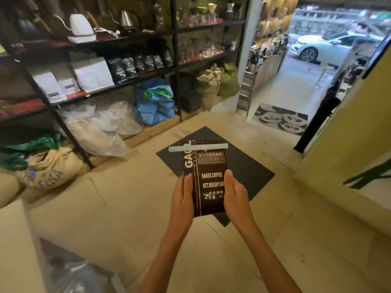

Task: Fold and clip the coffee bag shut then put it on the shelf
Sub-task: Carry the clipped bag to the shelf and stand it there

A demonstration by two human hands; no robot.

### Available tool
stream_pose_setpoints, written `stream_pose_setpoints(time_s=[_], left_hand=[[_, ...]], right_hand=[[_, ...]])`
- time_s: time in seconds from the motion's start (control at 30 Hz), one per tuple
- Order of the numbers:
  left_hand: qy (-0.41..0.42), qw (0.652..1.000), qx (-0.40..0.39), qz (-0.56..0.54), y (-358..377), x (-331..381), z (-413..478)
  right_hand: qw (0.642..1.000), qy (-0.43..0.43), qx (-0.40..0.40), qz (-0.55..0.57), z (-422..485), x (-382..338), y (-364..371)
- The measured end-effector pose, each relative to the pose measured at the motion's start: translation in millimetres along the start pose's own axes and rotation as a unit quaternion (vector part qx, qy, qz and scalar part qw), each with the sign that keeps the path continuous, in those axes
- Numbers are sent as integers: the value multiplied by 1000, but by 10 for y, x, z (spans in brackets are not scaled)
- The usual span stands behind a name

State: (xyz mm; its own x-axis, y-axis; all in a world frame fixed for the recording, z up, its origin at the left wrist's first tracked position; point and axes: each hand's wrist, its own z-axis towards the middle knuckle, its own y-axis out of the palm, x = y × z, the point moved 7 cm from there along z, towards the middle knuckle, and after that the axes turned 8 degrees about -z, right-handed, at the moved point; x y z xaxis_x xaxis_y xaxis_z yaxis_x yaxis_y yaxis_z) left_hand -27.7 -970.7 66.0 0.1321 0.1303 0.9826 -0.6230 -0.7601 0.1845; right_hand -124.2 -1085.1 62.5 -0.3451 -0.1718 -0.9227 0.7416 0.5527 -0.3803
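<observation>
A shop storeroom with a tan, paper-covered floor [118, 212] opens at the right onto a street doorway, and a tall black metal shelf [175, 60] along the left wall carries kettles, glassware, white paper pouches and a row of small black coffee packs [139, 65], with sacks and plastic bags stowed beneath it. Held upright in front of the person, above a dark ribbed rubber mat [243, 166] lying on the floor, is a glossy dark brown coffee bag printed "BAKED COFFEE" [209, 166]. A long pale grey-green plastic clip [198, 147] is clamped across its folded top, sticking out past the bag's left edge. The left hand [183, 197] grips the bag's lower left edge, thumb on the front; the right hand [236, 195] grips the lower right edge likewise.
</observation>
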Motion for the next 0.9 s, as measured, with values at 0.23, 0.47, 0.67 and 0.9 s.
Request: stream_pose_setpoints(time_s=[0.23, 0.47, 0.67, 0.9], left_hand=[[-19, 1000, -9, 11, 203, -156, 788], [17, 998, 54, -8, -210, 136, 2335], [52, 984, 163, -45, -1121, 537, 3435], [80, 933, 350, -39, -2690, 742, 3918]], right_hand=[[999, -7, -51, 15, 769, 29, 4], [985, -52, -160, 36, 2265, -591, 700], [963, -104, -245, 50, 3310, -1393, 1830], [921, -141, -356, 71, 3716, -2079, 3666]])
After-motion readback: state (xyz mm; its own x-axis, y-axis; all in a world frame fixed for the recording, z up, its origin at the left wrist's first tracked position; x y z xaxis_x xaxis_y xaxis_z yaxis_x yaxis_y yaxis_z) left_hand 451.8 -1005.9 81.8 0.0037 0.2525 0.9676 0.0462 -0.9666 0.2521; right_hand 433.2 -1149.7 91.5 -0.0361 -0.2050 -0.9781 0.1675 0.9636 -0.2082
